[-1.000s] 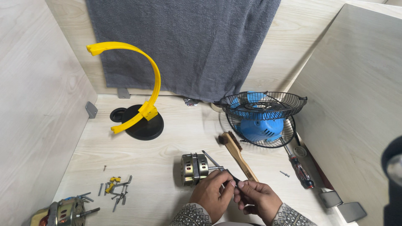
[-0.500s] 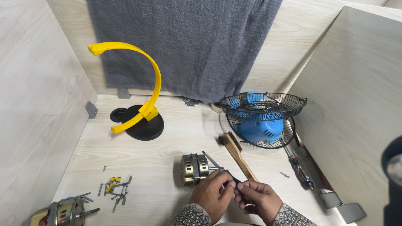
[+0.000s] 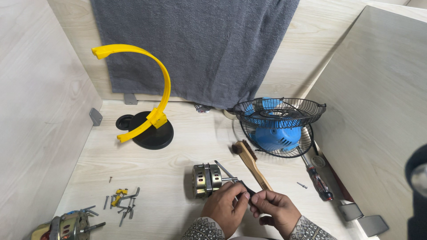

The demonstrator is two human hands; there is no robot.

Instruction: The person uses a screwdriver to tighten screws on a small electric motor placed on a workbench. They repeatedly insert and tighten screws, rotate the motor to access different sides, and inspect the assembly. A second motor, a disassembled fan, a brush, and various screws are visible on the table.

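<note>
The black wire fan guard (image 3: 279, 116) is acting as the only container here: it is sitting near the right edge of the tabletop (image 3: 178, 151), towards the far right corner, and is cradling one blue fan housing (image 3: 275, 135).

Both hands are working together at the near edge. The left hand (image 3: 224, 206) is pinching its fingers narrowly around a small dark part (image 3: 247, 194), and the right hand (image 3: 278, 211) is closing its fingertips on the same part from the other side; what exactly the part is cannot be told. One round metal motor (image 3: 207, 180) is lying just beside the left hand, its shaft pointing towards the fingers.

One wooden-handled brush (image 3: 252, 164) is resting between the motor and the guard, its handle reaching down to the right hand. One screwdriver (image 3: 316, 180) is lying along the right edge, with a single loose screw (image 3: 302, 185) near it. A second motor (image 3: 66, 226) is sitting in the near left corner, and a scatter of screws and small yellow bits (image 3: 121, 201), too small to count, is lying just beside it. One yellow curved arm on a black round base (image 3: 149, 129) is standing towards the far left corner. One grey cloth (image 3: 200, 49) is hanging over the back wall.

The middle of the tabletop is staying open, between the base and the motor.
</note>
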